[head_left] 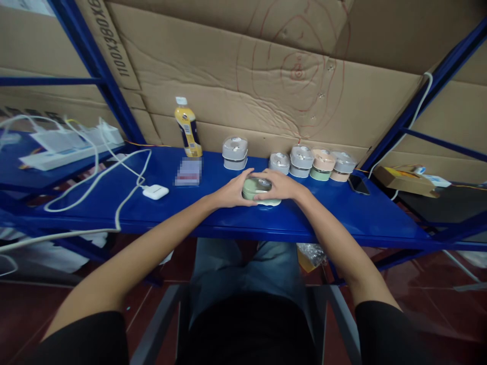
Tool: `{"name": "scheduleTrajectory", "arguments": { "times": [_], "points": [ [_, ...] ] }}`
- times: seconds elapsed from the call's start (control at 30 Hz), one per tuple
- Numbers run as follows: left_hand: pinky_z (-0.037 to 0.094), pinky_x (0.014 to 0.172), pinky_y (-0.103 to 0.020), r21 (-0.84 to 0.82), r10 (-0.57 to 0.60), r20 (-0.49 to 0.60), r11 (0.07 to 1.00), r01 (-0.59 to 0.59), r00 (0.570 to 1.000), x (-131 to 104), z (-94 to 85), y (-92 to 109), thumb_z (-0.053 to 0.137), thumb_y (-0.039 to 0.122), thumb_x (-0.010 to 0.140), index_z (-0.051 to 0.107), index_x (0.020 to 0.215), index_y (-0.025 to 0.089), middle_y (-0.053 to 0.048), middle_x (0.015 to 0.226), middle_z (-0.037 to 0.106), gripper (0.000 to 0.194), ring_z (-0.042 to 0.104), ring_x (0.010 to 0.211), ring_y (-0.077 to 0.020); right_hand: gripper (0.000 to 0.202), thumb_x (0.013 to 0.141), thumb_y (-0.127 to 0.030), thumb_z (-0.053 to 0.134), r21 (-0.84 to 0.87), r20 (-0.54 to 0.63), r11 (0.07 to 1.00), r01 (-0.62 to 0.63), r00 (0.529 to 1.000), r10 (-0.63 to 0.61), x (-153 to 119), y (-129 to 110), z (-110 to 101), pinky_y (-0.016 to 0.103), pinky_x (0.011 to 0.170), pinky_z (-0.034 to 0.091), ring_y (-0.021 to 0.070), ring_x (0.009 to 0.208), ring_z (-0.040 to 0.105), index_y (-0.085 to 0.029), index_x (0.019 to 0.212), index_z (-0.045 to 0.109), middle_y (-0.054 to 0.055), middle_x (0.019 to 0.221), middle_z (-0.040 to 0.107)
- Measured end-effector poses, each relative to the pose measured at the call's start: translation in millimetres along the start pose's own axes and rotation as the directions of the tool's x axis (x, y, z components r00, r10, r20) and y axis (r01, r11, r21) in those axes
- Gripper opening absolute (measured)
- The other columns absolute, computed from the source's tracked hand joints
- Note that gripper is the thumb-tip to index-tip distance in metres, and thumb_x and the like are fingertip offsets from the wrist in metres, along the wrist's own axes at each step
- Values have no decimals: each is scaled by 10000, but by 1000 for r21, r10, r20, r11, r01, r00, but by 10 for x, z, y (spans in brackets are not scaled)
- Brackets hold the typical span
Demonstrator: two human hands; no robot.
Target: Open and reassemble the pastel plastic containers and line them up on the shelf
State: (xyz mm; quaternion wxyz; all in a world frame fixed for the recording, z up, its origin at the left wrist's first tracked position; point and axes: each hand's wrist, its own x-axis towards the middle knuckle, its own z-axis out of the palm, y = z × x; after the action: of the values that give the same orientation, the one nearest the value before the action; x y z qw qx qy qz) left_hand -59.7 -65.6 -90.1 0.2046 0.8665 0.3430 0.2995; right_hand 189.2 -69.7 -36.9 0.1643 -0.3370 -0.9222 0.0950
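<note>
On the cardboard panel [113,44] behind the back edge of the blue table [213,219], above its left corner, we read "1100X380X6" in dark print, running upward until the view cuts it off. We cannot make out the label of the yellow bottle [189,131] near that edge.

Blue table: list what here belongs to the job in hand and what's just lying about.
Probably the job:
green container, held between left hand and right hand
similar lidded containers along the back

Probably just lying about:
yellow bottle
white case
white cable
dark phone
pixelated flat item
</note>
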Motion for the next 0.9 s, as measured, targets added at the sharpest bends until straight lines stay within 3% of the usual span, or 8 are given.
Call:
{"name": "scheduleTrajectory", "arguments": {
  "times": [0.27, 0.47, 0.53, 0.6, 0.7, 0.77, 0.83, 0.9],
  "points": [
    [428, 1254, -617, -111, 30, -11, 993, -31, 999, 29, 7, -56, 992, 631, 611, 285, 1693, 141, -304, 1678, 466, 1383, 504, 1538, -486, 818, 845, -639, 847, -55, 6, 998, -39, 999, 39, -4, -82, 19, 491, 1041, 536, 322, 1145, 657, -304, 1558, 624, 104, 1218, 663],
    [460, 1227, -624, -129, 4, -3, 992, -5, 1000, 28, 5, -98, 983, 579, 626, 311, 1678, 126, -297, 1558, 589, 1328, 588, 1465, -468, 897, 939, -675, 721, -56, -17, 997, -54, 998, 53, -286, -101, 72, 553, 1152, 513, 384, 1390, 592, -257, 1685, 450, 180, 1528, 564],
    [493, 1203, -608, -142, 5, -15, 990, -8, 1000, 30, -10, -140, 950, 532, 673, 328, 1665, 134, -273, 1497, 638, 1237, 654, 1393, -428, 927, 959, -634, 708, -94, 2, 993, -66, 998, 67, -455, -135, 26, 552, 1162, 515, 404, 1450, 554, -234, 1722, 367, 203, 1602, 510],
    [525, 1174, -595, -133, -4, -50, 991, -3, 999, 30, -25, -192, 879, 475, 751, 372, 1637, 169, -219, 1410, 696, 1066, 703, 1316, -380, 958, 971, -591, 711, -171, 53, 976, -136, 988, 147, -582, -209, -40, 525, 1100, 557, 412, 1397, 608, -224, 1750, 290, 226, 1590, 521],
    [555, 1134, -576, -16, -47, -134, 999, 45, 990, 25, -56, -236, 805, 420, 819, 443, 1571, 182, -166, 1307, 733, 868, 725, 1236, -351, 957, 998, -616, 694, -356, 98, 898, -260, 945, 312, -593, -384, -105, 471, 973, 593, 415, 1221, 721, -215, 1754, 266, 250, 1459, 628],
    [550, 1137, -555, 108, -55, -244, 991, 84, 968, 35, -98, -216, 772, 391, 858, 476, 1522, 156, -170, 1296, 722, 764, 712, 1232, -352, 899, 1032, -654, 630, -479, 67, 816, -323, 914, 401, -466, -498, -101, 462, 943, 589, 425, 1171, 748, -186, 1730, 313, 266, 1395, 680],
    [516, 1171, -544, 225, -48, -397, 963, 148, 917, 88, -171, -160, 722, 348, 905, 507, 1469, 144, -187, 1326, 694, 638, 672, 1288, -361, 829, 1071, -653, 557, -553, 21, 746, -371, 889, 457, -259, -559, -72, 463, 948, 585, 430, 1187, 749, -124, 1682, 375, 286, 1357, 714],
    [475, 1200, -562, 290, -73, -542, 919, 268, 837, 208, -269, -94, 719, 340, 915, 520, 1440, 149, -216, 1403, 643, 593, 607, 1376, -394, 763, 1098, -619, 515, -575, -8, 716, -397, 877, 480, -12, -544, -38, 458, 976, 581, 419, 1233, 736, -68, 1620, 435, 293, 1328, 740]
  ]
}}
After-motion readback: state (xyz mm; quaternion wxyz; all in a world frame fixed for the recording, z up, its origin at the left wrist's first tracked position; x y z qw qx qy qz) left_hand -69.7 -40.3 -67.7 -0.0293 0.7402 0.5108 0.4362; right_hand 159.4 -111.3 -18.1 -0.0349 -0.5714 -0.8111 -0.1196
